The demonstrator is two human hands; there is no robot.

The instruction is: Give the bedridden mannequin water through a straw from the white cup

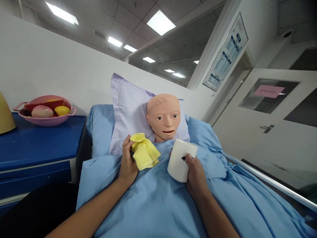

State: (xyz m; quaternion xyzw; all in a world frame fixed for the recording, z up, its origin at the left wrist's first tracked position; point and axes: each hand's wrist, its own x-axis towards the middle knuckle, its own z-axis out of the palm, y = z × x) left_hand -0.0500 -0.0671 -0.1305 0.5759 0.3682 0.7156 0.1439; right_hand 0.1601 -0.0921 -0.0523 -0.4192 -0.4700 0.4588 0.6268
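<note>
A life-size manikin point(165, 115) lies propped on a lilac pillow point(128, 112), its mouth slightly open and a blue blanket point(158, 195) drawn up to its neck. My left hand point(128, 162) grips a folded yellow cloth point(145, 153) over the blanket, left of the manikin's chin. Wrapped around a white mug point(182, 161) is my right hand point(195, 173), its thumb on the near side by a dark printed mark. The mug is tilted a little, just below and right of the chin. A thin pale straw-like piece shows at its rim, near the manikin's neck.
Left of the bed stands a blue-topped cabinet point(47, 142) bearing a pink basket point(47, 121) of fruit and a yellow object point(5, 114) cut off by the frame. A metal bed rail point(269, 180) runs along the right. Beyond it is a white door point(267, 138).
</note>
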